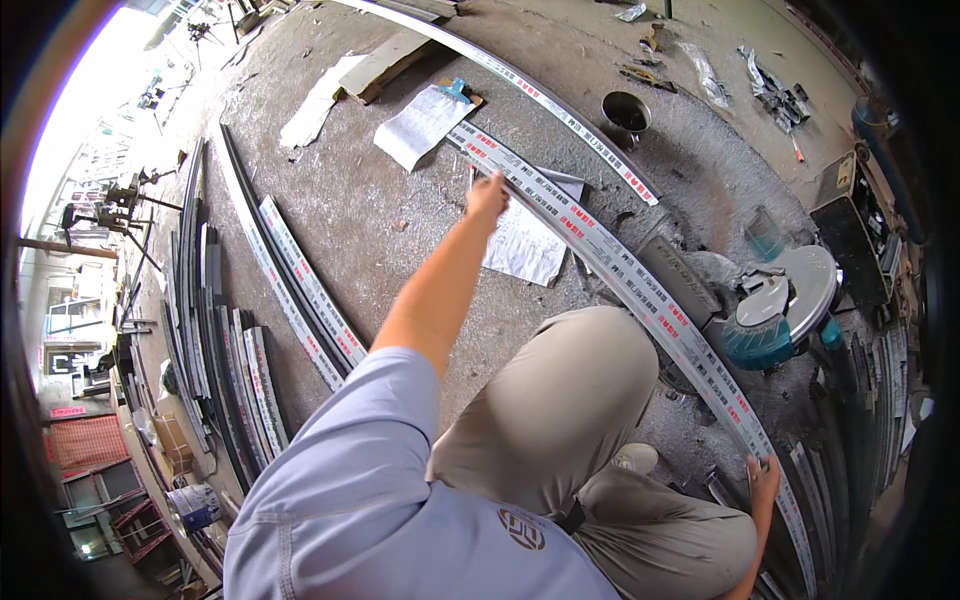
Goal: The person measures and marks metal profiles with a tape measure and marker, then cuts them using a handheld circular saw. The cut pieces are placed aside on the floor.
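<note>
A long metal profile [640, 284], wrapped in white film with red and black print, runs diagonally from the middle of the floor down to the lower right. My left arm reaches forward, and my left hand [488, 196] is closed on the profile's edge near its far end. Close to my right knee, my right hand [764, 482] grips the same profile toward its near end. Beneath and beside the profile lie white paper sheets [522, 246], partly hidden by it. A cut-off saw [785, 305] with a teal guard stands just to the right of the profile.
Another filmed strip [540, 95] lies farther off, near a dark round pot [626, 113]. A clipboard with paper [425, 122] rests beside a board [390, 62]. Bundles of profiles [215, 310] lie on the left. A dark metal box [850, 225] stands behind the saw.
</note>
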`<state>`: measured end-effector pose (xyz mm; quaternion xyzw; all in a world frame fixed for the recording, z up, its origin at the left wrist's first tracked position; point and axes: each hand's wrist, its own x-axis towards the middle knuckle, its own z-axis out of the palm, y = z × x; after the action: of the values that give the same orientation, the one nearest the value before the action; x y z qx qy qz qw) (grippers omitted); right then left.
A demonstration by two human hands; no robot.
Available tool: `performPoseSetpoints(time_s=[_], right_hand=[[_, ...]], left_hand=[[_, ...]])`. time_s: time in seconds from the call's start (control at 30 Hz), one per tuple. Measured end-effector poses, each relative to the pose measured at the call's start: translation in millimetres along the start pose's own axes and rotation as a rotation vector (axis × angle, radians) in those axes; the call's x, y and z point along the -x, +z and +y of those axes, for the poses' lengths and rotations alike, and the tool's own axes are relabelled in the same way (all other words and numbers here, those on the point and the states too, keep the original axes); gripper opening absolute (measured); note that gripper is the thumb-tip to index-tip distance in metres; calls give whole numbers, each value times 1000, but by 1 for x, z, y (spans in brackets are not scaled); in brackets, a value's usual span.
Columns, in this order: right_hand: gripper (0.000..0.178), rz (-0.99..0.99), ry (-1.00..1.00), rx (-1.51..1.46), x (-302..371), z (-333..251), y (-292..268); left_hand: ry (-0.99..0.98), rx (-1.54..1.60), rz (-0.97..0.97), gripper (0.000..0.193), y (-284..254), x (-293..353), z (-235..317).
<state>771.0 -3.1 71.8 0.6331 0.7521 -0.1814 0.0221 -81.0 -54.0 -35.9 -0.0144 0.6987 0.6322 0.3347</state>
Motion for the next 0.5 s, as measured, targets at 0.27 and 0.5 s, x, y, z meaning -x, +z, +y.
performPoseSetpoints(time_s=[0.27, 0.5], right_hand=[[52, 16, -28, -15, -61, -115, 77], [53, -3, 41, -18, -55, -123, 62]], left_hand=[[72, -307, -185, 48, 57, 57, -75], [86, -404, -253, 50, 69, 62, -77]])
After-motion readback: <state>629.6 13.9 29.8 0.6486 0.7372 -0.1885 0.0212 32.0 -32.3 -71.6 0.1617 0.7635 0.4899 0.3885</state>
